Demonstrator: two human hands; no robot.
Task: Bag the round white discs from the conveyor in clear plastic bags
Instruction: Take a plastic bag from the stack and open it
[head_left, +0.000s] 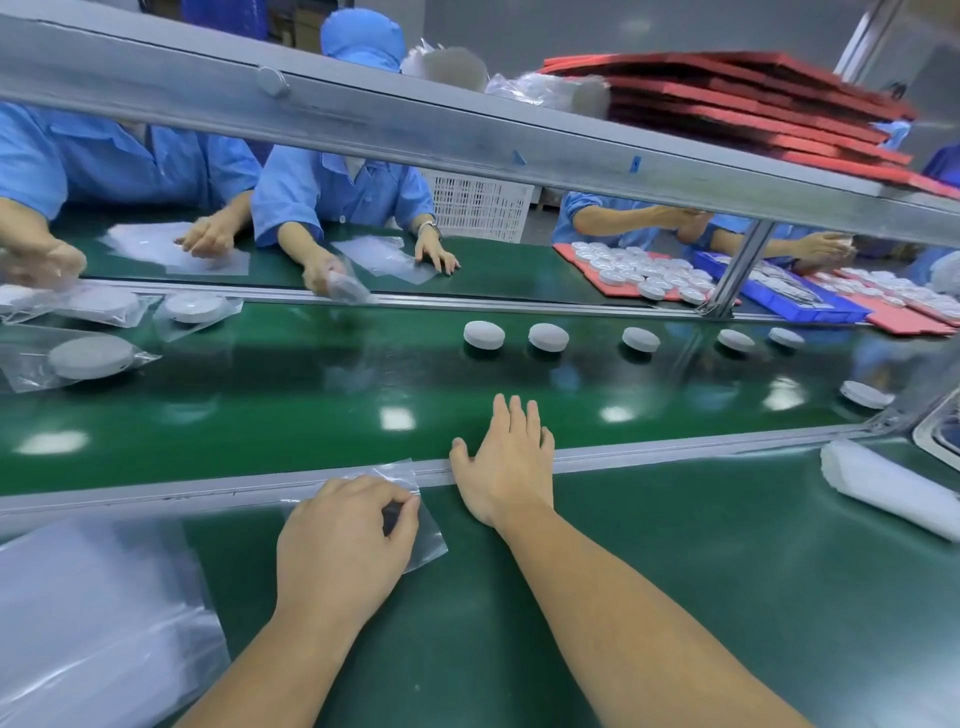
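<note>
Risk first: right hand (506, 457) lies flat across the rail (675, 451), grip spread, fingers straight, holding nothing, and the nearest disc (484, 334) sits well beyond the fingertips, toward the far side of the belt (260, 415). If the belt is running (can't tell from one frame), the reach could land late and miss the disc, or a rushed swipe could knock it into the next disc (548, 336). Left hand (348, 525) has its grip pinching a bag (427, 543) that lies flat on the near surface (753, 545). The bag mouth doesn't look opened, so a disc brought over now would probably catch at the lip or shove the film away. Film looks thin and slick, likely to slide on the mat if the pinch loosens. More discs sit in a row to the right, plus a lone disc (865, 394) nearer our side. Bagged discs (91, 356) lie on the belt at far left. Surface is green mat, bag stack (93, 613) at left, white roll (893, 488) at right. Room is a factory line: workers (337, 197) in blue opposite handling bags too, red tray (571, 254) of discs, blue bin (779, 291), white crate (478, 208), overhead shelf (467, 130) carrying stacked trays (753, 104).
</note>
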